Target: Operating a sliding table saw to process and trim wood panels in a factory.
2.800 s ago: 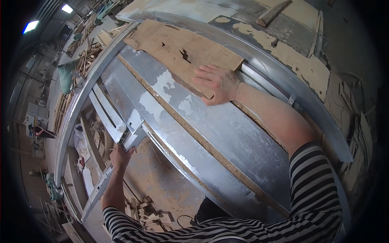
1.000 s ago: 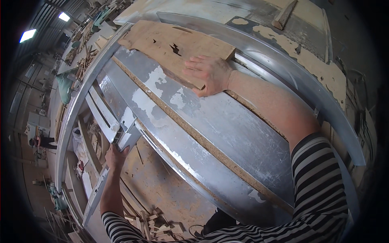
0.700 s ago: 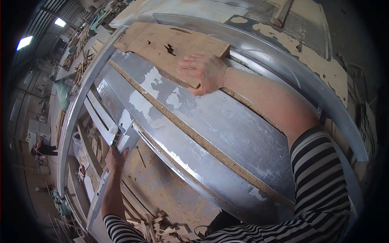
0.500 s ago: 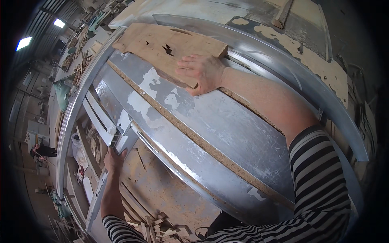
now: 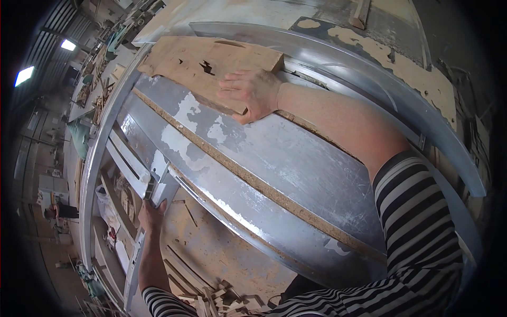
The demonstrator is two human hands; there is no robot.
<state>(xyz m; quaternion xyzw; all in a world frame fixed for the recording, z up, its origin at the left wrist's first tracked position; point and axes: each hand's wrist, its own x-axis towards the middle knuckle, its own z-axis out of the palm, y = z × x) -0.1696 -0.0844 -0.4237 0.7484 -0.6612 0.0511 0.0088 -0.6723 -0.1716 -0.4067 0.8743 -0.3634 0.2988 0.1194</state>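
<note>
A thick wooden board (image 5: 174, 55) with dark, jagged holes lies on the scratched metal machine table (image 5: 317, 164), alongside a tall metal fence (image 5: 317, 50). My right hand (image 5: 252, 92) grips the board's near end, its fingers over the top face and its thumb at the side edge. Down at the left, my left hand (image 5: 152, 215) is closed around part of a metal support arm (image 5: 168, 190) beside the table. The underside of that grip is hidden.
A sawdust-filled groove (image 5: 227, 158) runs lengthwise along the table. A curved-looking metal rail (image 5: 92, 179) borders the left side. Offcuts (image 5: 224, 298) are heaped on the dusty floor below. Another person (image 5: 63, 211) stands far off at the left. A wooden strip (image 5: 360, 15) rests beyond the fence.
The whole view has shifted slightly, with the board and table appearing a little further left. Both hands keep their grips, and I see no clear movement of the board along the table.
</note>
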